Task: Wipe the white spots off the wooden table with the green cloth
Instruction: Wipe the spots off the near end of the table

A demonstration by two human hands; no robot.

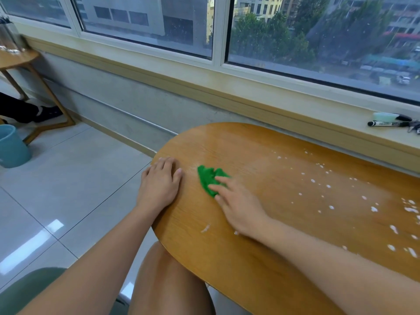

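Not much to report on the person, honestly. Both forearms are bare all the way up to where they leave the shot, so no sleeves, cuffs or gloves anywhere. The left hand [160, 185] and the right hand [241, 206] have nothing on them: no rings, no watch, no bracelet on either wrist. Fingers [219, 178] are bare too, nails short and plain, no polish I can make out. A bare knee [168, 273] shows near the bottom, uncovered as well.

I see the cloth [210, 180] — bright green, crumpled small — lying on the table's [261, 258] rounded left end. The table is glossy orange-brown wood. White spots [363, 201] — drops and smears — scatter over its right side.
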